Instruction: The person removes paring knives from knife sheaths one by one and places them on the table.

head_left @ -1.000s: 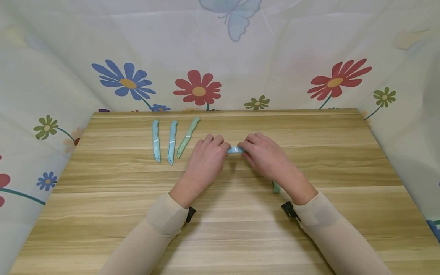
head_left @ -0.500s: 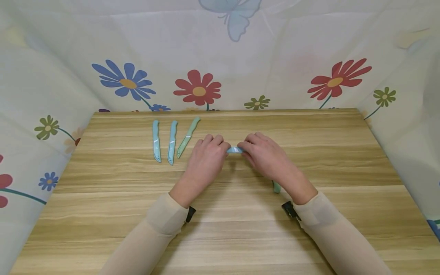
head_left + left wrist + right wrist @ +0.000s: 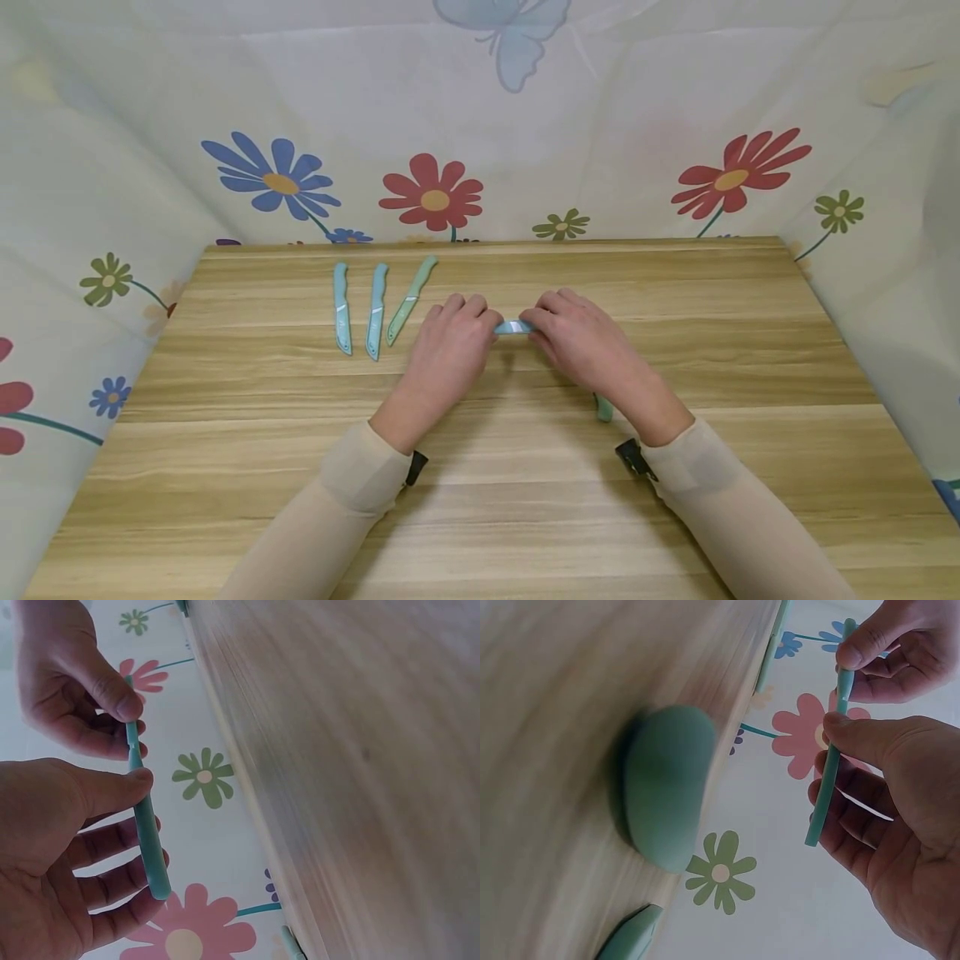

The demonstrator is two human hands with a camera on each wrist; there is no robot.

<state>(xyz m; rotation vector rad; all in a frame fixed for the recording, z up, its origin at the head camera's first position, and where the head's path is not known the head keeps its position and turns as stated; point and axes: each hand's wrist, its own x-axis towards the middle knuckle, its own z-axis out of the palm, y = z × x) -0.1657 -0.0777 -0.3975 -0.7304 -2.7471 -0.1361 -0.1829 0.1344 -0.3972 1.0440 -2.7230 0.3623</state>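
Note:
Both hands hold one light blue knife in its sheath (image 3: 514,327), level above the middle of the table. My left hand (image 3: 452,343) pinches the rounded handle (image 3: 152,851) between thumb and fingers. The thinner sheath end (image 3: 825,796) is pinched by my right hand (image 3: 579,337). Between the two hands a short stretch with a pale band shows in the head view. To the left of the left hand lie a green sheathed knife (image 3: 411,302) and two blue ones, a nearer one (image 3: 377,312) and a farther one (image 3: 342,308).
A green handle end (image 3: 603,407) pokes out under the right forearm, the rest hidden. The right wrist view shows a large blurred green piece (image 3: 670,787) and another green piece (image 3: 632,934) on the wooden table (image 3: 495,517). A flower-printed cloth (image 3: 622,108) stands behind it.
Both hands keep nearly the same place and the same grip on the knife. The three knives on the left have not moved.

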